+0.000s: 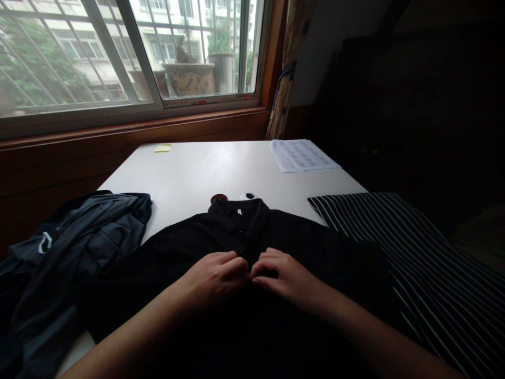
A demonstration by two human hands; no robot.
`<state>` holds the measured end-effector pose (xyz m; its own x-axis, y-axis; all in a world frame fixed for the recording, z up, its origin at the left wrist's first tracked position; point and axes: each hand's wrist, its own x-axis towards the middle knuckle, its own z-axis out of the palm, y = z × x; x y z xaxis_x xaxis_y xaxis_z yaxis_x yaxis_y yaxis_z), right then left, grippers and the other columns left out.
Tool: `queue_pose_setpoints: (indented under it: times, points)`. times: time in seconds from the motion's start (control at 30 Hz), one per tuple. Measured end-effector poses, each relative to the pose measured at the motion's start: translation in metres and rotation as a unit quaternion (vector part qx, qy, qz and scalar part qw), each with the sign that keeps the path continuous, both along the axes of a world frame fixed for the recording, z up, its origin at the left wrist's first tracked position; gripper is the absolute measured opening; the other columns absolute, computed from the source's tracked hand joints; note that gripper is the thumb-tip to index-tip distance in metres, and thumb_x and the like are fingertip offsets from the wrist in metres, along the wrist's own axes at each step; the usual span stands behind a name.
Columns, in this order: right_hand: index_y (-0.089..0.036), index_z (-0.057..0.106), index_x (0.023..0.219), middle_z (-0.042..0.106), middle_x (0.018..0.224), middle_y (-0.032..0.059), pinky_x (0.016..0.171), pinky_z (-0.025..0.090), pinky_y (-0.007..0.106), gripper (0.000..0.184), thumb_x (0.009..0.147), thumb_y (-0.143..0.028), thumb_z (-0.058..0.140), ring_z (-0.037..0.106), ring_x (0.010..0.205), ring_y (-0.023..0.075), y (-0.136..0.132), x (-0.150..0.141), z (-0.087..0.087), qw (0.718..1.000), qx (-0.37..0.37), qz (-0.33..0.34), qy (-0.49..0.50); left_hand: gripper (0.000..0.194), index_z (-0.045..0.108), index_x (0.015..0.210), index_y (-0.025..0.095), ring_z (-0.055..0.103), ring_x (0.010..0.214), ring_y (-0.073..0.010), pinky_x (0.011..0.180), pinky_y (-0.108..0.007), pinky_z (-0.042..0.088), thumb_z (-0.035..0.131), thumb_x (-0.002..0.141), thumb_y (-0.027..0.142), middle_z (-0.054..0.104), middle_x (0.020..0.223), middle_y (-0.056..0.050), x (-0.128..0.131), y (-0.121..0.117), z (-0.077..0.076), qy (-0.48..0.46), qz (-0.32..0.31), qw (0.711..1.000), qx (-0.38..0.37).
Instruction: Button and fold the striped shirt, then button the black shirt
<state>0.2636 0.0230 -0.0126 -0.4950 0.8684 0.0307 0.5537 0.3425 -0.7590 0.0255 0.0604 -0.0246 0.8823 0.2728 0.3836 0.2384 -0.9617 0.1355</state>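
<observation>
A black polo shirt point(189, 237) lies spread face up on the white table, its collar pointing away from me. A small pale label shows inside the neck. My left hand point(223, 273) is closed, thumb and fingers pinching the front placket just below the collar. Close beside it, my right hand point(278, 273) is curled, with thumb and fingertips pinched on the same placket edge. The fingertips of both hands nearly touch. Whether a button is between them is too dark and small to tell.
On the left is a heap of dark blue-grey clothing point(114, 226); on the right, black-and-white striped fabric point(394, 237). Beyond the collar sit a brown round object point(219, 198) and a white round one point(248, 196). Printed sheets point(303, 156) and yellow sticky notes point(163, 148) lie on the table point(213, 163).
</observation>
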Motion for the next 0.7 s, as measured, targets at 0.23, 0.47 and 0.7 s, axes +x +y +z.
queue_pose_setpoints:
  times: [0.23,0.47,0.7]
  points:
    - [-0.023,0.073,0.084,0.072,0.085,-0.0011,0.083,0.040,0.034,0.004,0.086,-0.022,0.077,0.060,0.089,0.0188,-0.010,-0.008,-0.005,0.999,0.017,0.020,-0.028,0.026,0.059,0.086,0.017,0.043,0.060,-0.0106,0.055,-0.026,0.033,0.044,0.106,0.025,0.051,0.074,0.001,-0.001,0.000,0.010,0.011,0.021,0.999,-0.035]
    - [-0.022,0.069,0.082,0.070,0.083,-0.0011,0.081,0.041,0.033,0.009,0.084,-0.024,0.078,0.059,0.086,0.0184,-0.016,-0.009,-0.003,1.000,0.019,0.016,-0.018,0.024,0.061,0.084,0.018,0.048,0.067,-0.0120,0.058,-0.029,0.034,0.048,0.104,0.021,0.060,0.086,-0.001,-0.004,0.003,0.008,0.037,-0.022,0.999,-0.002]
    - [-0.020,0.063,0.077,0.064,0.078,0.0009,0.073,0.043,0.031,0.011,0.087,-0.020,0.069,0.057,0.081,0.0177,-0.020,-0.007,0.006,0.999,0.041,-0.024,0.008,0.021,0.064,0.093,0.017,0.051,0.066,-0.0108,0.059,-0.026,0.038,0.047,0.105,0.022,0.060,0.083,-0.001,-0.004,0.003,0.008,0.011,-0.011,1.000,-0.013]
